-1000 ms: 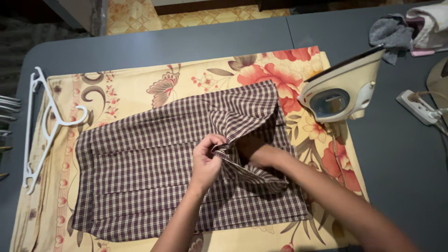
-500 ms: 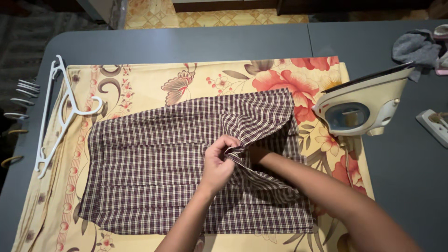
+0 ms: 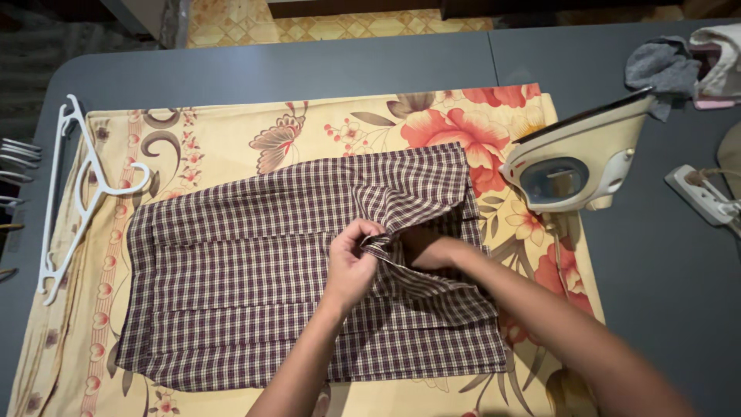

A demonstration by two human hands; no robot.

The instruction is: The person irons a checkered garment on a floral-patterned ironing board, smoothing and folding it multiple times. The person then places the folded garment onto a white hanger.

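1. A dark checked garment [image 3: 255, 286] lies spread flat on a yellow floral cloth [image 3: 231, 143] that covers the middle of the grey surface [image 3: 309, 69].
2. The left hand [image 3: 351, 262] pinches a raised edge of the garment near its middle; its grip is clamped on the fabric.
3. The right hand [image 3: 432, 251] reaches under the lifted flap, just beside the left; its fingers are hidden by the cloth, so I cannot tell how its grip stands.
4. A cream iron [image 3: 575, 166] stands on its heel at the right edge of the floral cloth, near the garment but apart from it.
5. A white hanger [image 3: 77, 193] lies at the left edge of the cloth.
6. A white power strip [image 3: 698, 193] and a grey rag [image 3: 656, 69] sit on the surface at far right.
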